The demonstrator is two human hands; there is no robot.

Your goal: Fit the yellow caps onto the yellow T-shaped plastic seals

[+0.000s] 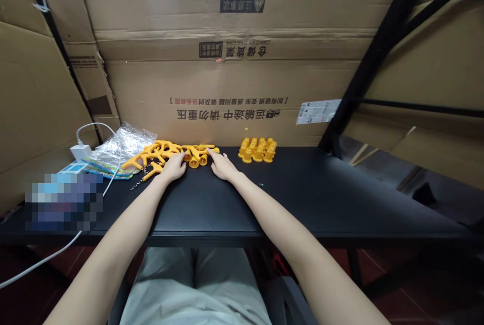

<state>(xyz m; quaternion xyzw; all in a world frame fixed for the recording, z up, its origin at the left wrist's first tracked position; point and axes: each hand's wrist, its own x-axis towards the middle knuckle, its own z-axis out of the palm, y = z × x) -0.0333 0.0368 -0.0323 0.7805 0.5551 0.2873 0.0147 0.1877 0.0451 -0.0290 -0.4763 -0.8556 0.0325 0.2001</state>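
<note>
I see the black table (212,209) nearest; across it, the left hand (175,167) and right hand (224,166) flank some yellow cups (194,163), fingers slightly bent; I cannot tell whether either grips one. Yellow corkscrews (153,169) lie left, a cluster of yellow caps (259,152) stands right, and cardboard (234,80) rises far behind.

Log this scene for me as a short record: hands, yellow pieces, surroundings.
Left hand: at the yellow pieces between the hands; grip unclear
Right hand: at those pieces' other side; grip unclear
Yellow T-handles: heaped beside the left hand, some with metal spirals
Standing yellow pieces: grouped right of the right hand
Surroundings: black table, clear plastic, cardboard
</note>
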